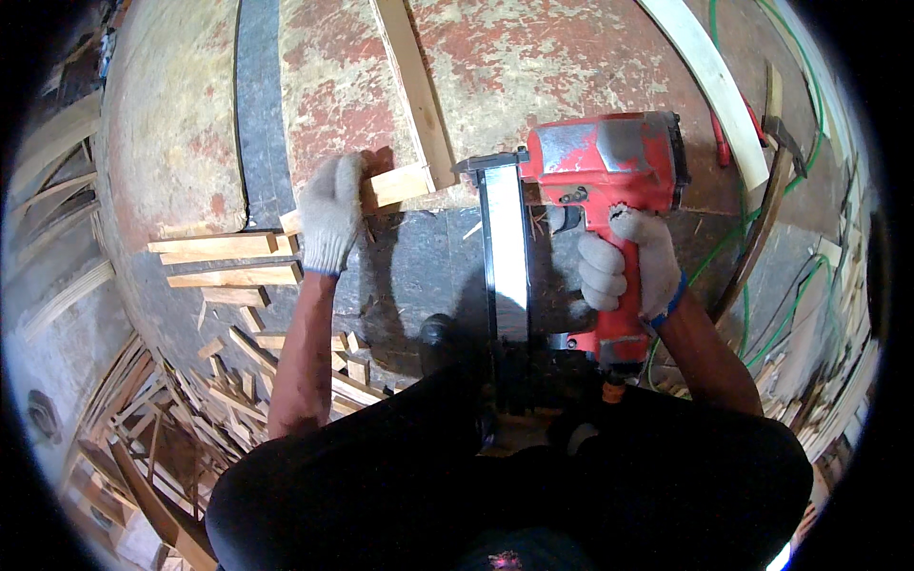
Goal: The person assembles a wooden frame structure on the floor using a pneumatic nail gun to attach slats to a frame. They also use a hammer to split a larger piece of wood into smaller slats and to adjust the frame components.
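In a white knit glove, my left hand [331, 214] is closed round a short wooden strip [397, 187]. The strip's right end meets the near end of a long wooden batten [411, 81] that runs away from me. My right hand [633, 262], also gloved, grips the handle of a worn red nail gun [605, 157]. Its nose points left, close to the corner where the two wood pieces meet; whether it touches them I cannot tell. The gun's long magazine [506, 257] extends back toward my body.
Short wood offcuts [233, 249] lie left of my left wrist, with several scraps heaped nearer me. At right are a pale curved board [714, 86], a hammer [783, 143], red-handled pliers [721, 141] and a green hose [819, 105]. Dark and red-flaked sheets [524, 57] cover the work surface.
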The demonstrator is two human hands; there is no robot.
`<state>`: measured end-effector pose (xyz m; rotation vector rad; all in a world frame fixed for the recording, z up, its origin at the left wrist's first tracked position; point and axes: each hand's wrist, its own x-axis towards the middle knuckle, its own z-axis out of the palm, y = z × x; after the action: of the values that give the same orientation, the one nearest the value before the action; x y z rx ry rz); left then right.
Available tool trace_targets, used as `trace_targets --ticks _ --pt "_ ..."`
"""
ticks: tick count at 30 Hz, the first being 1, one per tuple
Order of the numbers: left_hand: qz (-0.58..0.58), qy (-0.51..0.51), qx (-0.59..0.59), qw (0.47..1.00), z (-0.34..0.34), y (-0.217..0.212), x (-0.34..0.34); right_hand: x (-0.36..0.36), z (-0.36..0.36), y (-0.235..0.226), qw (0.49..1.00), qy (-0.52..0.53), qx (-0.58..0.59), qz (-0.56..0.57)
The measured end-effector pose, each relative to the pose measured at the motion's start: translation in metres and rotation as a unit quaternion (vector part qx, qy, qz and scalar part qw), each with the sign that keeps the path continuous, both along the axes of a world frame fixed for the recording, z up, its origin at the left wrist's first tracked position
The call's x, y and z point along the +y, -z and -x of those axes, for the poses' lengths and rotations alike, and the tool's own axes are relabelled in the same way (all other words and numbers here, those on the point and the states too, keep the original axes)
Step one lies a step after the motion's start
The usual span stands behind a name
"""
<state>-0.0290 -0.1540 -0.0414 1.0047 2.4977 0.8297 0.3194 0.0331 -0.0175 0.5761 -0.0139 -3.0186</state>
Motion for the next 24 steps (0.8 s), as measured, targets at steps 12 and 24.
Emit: trace_targets --ticks 12,24 --pt "0.091 -0.006 0.068 0.994 0.006 0.019 0.009 -0.001 0.011 0.005 0.999 -0.036 -0.011 -0.015" --pt "0.099 -0.033 0.021 0.994 0.003 0.018 0.011 -0.002 0.011 0.010 0.999 -0.027 0.020 -0.002"
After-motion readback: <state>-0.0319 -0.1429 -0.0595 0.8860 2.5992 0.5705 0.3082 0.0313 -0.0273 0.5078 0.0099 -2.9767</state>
